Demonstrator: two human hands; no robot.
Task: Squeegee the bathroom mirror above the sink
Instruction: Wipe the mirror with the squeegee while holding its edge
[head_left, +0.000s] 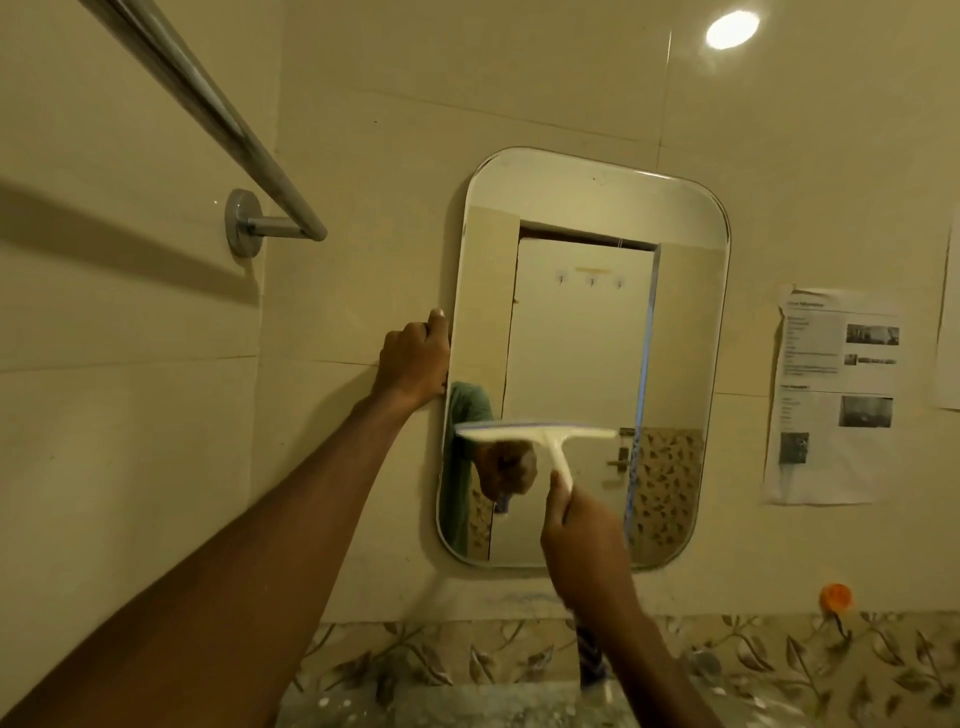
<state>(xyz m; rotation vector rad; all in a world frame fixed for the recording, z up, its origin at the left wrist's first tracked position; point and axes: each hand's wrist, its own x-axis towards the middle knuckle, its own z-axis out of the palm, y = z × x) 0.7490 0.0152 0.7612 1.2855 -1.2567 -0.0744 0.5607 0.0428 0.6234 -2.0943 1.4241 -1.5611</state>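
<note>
Mirror (582, 358), a rounded-corner rectangular glass pane, hangs on the beige tiled wall (363, 156). Right hand (582, 535) grip is closed around the white plastic squeegee (540, 434) handle, blade above it against the lower glass. Left hand (415, 364) grip clasps the mirror's left edge.

Your mirror (587, 312), centre of frame: smooth glossy glass, rounded bevelled edge. Your squeegee (540, 436), lower centre: pale matt plastic, blade blurred. Towel rail (218, 119), upper left: polished shiny metal. Wall tiles (130, 338): glossy cream ceramic, catching lamp glare. Notice (831, 395), right edge: matt printed paper, wrinkled. Border tiles (467, 660), bottom: glazed, leaf-patterned.
</note>
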